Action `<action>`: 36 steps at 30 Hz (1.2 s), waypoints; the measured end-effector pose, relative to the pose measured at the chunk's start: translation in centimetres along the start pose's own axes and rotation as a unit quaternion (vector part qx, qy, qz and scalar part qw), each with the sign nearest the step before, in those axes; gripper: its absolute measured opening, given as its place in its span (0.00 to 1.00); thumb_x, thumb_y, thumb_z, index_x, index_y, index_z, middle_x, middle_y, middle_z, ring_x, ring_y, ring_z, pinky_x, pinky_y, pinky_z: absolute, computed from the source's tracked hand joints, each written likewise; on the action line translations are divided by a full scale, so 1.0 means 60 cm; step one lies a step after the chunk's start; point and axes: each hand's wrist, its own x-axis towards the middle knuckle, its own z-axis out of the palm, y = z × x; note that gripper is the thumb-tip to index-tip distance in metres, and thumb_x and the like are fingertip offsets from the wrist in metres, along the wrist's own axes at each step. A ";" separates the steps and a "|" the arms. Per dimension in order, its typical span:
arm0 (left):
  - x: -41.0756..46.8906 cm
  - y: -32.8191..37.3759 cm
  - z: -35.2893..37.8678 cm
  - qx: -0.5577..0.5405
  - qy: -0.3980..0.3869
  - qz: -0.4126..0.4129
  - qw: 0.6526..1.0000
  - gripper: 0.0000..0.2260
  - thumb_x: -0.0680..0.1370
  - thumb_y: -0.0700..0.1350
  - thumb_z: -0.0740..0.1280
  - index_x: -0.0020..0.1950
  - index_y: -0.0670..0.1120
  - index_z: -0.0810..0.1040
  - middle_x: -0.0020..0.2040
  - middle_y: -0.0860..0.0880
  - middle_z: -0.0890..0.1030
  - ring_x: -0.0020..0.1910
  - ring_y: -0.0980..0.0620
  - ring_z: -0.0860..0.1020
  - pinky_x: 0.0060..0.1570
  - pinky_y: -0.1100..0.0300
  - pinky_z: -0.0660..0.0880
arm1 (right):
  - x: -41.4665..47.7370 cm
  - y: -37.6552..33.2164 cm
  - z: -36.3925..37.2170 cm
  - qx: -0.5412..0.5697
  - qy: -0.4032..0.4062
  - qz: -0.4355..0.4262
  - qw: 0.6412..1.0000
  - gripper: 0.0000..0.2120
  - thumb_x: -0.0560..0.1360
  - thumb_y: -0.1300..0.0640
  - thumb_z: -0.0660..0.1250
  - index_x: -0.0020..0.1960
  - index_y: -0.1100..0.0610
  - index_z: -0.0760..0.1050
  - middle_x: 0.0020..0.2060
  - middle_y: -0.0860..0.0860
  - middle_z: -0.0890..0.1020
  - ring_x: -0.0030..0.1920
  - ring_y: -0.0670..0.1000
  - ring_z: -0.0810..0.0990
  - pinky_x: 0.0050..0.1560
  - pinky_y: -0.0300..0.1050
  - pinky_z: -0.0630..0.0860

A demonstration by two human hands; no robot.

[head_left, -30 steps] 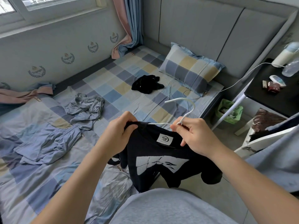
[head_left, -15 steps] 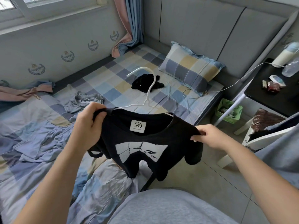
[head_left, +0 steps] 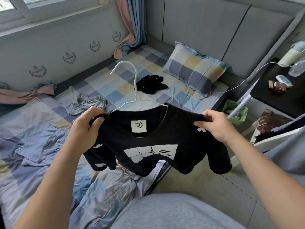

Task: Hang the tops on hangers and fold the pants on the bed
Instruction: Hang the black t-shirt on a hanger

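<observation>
We look down on a black top held spread in the air between two bare hands, above the near right edge of the bed. A white label sits inside its collar and a white block print runs across its chest.

The left hand has its fingers curled round the top's left shoulder. The right hand pinches the right shoulder between thumb and fingers.

A white hanger is set in the top. Its hook stands up above the collar and both its arms run down into the cloth.

Beyond the top, on the checked sheet, lie a small black garment in the middle and a crumpled grey-blue garment to the left, well apart from each other. More pale blue cloth lies rumpled at the near left. We cannot tell what kind of clothing it is.

A checked pillow leans against the padded headboard at the far right. A white cable runs from beside the pillow up to a dark tabletop on the right. A green basket stands on the floor between the bed and the tabletop.
</observation>
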 end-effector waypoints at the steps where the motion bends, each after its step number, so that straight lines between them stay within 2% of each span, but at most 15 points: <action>1: 0.002 0.000 -0.001 0.000 0.000 0.001 1.000 0.07 0.81 0.39 0.66 0.53 0.52 0.77 0.41 0.57 0.77 0.38 0.60 0.73 0.40 0.57 0.70 | 0.000 -0.004 -0.004 0.035 -0.014 0.004 0.999 0.07 0.72 0.61 0.76 0.40 0.56 0.79 0.29 0.45 0.81 0.32 0.43 0.79 0.37 0.37 0.74; 6: 0.010 0.009 -0.004 0.015 -0.016 0.026 0.999 0.08 0.81 0.38 0.66 0.53 0.52 0.77 0.44 0.61 0.78 0.42 0.63 0.74 0.43 0.61 0.70 | 0.004 -0.024 -0.027 0.165 -0.063 0.036 0.984 0.04 0.76 0.65 0.70 0.43 0.61 0.79 0.31 0.50 0.84 0.31 0.46 0.82 0.34 0.38 0.79; 8: 0.012 0.013 0.002 0.027 -0.025 0.051 0.998 0.08 0.81 0.36 0.66 0.54 0.50 0.77 0.44 0.60 0.78 0.45 0.57 0.74 0.47 0.58 0.69 | 0.008 -0.026 -0.031 0.163 -0.045 0.008 0.986 0.04 0.77 0.65 0.69 0.44 0.60 0.80 0.33 0.50 0.84 0.34 0.47 0.82 0.37 0.39 0.80; 11: 0.015 0.016 0.017 0.036 -0.006 0.046 0.998 0.08 0.81 0.35 0.65 0.54 0.48 0.76 0.45 0.55 0.78 0.48 0.52 0.73 0.47 0.59 0.66 | -0.001 -0.031 -0.026 0.073 -0.001 -0.087 0.994 0.06 0.76 0.65 0.71 0.43 0.56 0.81 0.33 0.48 0.83 0.36 0.46 0.80 0.41 0.37 0.78; 13: 0.014 0.017 0.022 0.001 0.017 0.019 1.000 0.10 0.82 0.37 0.64 0.52 0.53 0.75 0.46 0.54 0.79 0.48 0.53 0.75 0.45 0.62 0.69 | -0.015 -0.031 -0.021 0.011 0.024 -0.146 0.989 0.10 0.74 0.65 0.74 0.40 0.50 0.80 0.36 0.47 0.81 0.38 0.45 0.79 0.43 0.35 0.75; 15: 0.011 0.022 0.022 -0.041 0.039 0.009 0.998 0.13 0.82 0.37 0.64 0.51 0.57 0.74 0.45 0.58 0.80 0.45 0.61 0.76 0.44 0.70 0.70 | -0.027 -0.024 -0.020 -0.070 0.056 -0.196 0.976 0.13 0.72 0.65 0.75 0.40 0.48 0.77 0.45 0.41 0.79 0.49 0.44 0.79 0.56 0.38 0.73; 17: 0.010 0.027 0.020 -0.068 0.042 0.012 0.997 0.16 0.82 0.37 0.64 0.50 0.60 0.74 0.44 0.62 0.80 0.44 0.64 0.76 0.44 0.70 0.70 | -0.037 -0.014 -0.023 -0.110 0.049 -0.211 0.970 0.15 0.71 0.65 0.76 0.41 0.48 0.74 0.56 0.37 0.77 0.61 0.45 0.78 0.66 0.45 0.71; 18: 0.011 0.029 0.019 -0.076 0.040 0.016 0.996 0.17 0.82 0.36 0.64 0.50 0.61 0.74 0.44 0.62 0.80 0.45 0.63 0.76 0.44 0.67 0.71 | -0.041 -0.011 -0.024 -0.093 0.031 -0.194 0.976 0.16 0.71 0.65 0.76 0.42 0.49 0.72 0.56 0.37 0.79 0.61 0.45 0.78 0.66 0.45 0.72; 20: 0.012 0.035 0.019 -0.081 0.039 0.033 0.995 0.18 0.81 0.35 0.64 0.49 0.62 0.74 0.45 0.58 0.80 0.46 0.58 0.77 0.45 0.63 0.72 | -0.050 -0.007 -0.026 -0.033 -0.001 -0.130 0.991 0.17 0.71 0.63 0.77 0.45 0.50 0.70 0.51 0.41 0.83 0.54 0.44 0.81 0.60 0.40 0.76; 22: 0.016 0.041 0.020 -0.089 0.035 0.040 0.995 0.18 0.81 0.35 0.65 0.49 0.62 0.75 0.47 0.53 0.80 0.47 0.53 0.78 0.46 0.58 0.74 | -0.056 -0.002 -0.024 -0.011 0.009 -0.099 0.995 0.15 0.72 0.58 0.77 0.50 0.48 0.72 0.45 0.46 0.83 0.49 0.45 0.81 0.56 0.37 0.75; 25: 0.024 0.051 0.029 -0.100 0.014 0.054 0.993 0.18 0.81 0.35 0.65 0.50 0.62 0.76 0.49 0.50 0.81 0.50 0.46 0.79 0.50 0.50 0.76 | -0.063 0.001 -0.019 -0.024 0.032 -0.118 0.992 0.09 0.76 0.58 0.72 0.51 0.45 0.80 0.43 0.43 0.84 0.47 0.42 0.81 0.53 0.37 0.74; 28: 0.033 0.068 0.045 -0.108 -0.024 0.064 0.992 0.15 0.81 0.36 0.65 0.51 0.58 0.77 0.49 0.51 0.81 0.51 0.45 0.79 0.51 0.41 0.77 | -0.076 0.008 -0.023 -0.048 0.067 -0.132 0.988 0.06 0.77 0.61 0.72 0.48 0.51 0.83 0.42 0.43 0.85 0.44 0.44 0.82 0.49 0.39 0.77; 31: 0.042 0.095 0.071 -0.106 -0.072 0.087 0.988 0.15 0.81 0.37 0.65 0.50 0.59 0.77 0.47 0.57 0.80 0.49 0.49 0.78 0.47 0.49 0.77 | -0.097 0.024 -0.036 -0.087 0.078 -0.133 0.984 0.02 0.77 0.60 0.72 0.48 0.56 0.83 0.41 0.47 0.83 0.45 0.49 0.81 0.48 0.44 0.76; 35: 0.050 0.135 0.128 -0.070 -0.153 0.141 0.976 0.13 0.81 0.37 0.65 0.51 0.57 0.77 0.48 0.63 0.79 0.50 0.60 0.76 0.51 0.64 0.72 | -0.147 0.050 -0.057 -0.105 0.092 -0.118 0.983 0.04 0.78 0.63 0.70 0.46 0.55 0.81 0.40 0.46 0.81 0.44 0.47 0.80 0.46 0.37 0.73; 36: 0.052 0.145 0.145 -0.055 -0.173 0.162 0.970 0.12 0.81 0.37 0.64 0.52 0.56 0.77 0.49 0.63 0.79 0.51 0.60 0.75 0.52 0.67 0.70 | -0.166 0.058 -0.064 -0.100 0.103 -0.110 0.984 0.06 0.78 0.64 0.70 0.45 0.54 0.80 0.39 0.45 0.81 0.43 0.46 0.79 0.45 0.35 0.72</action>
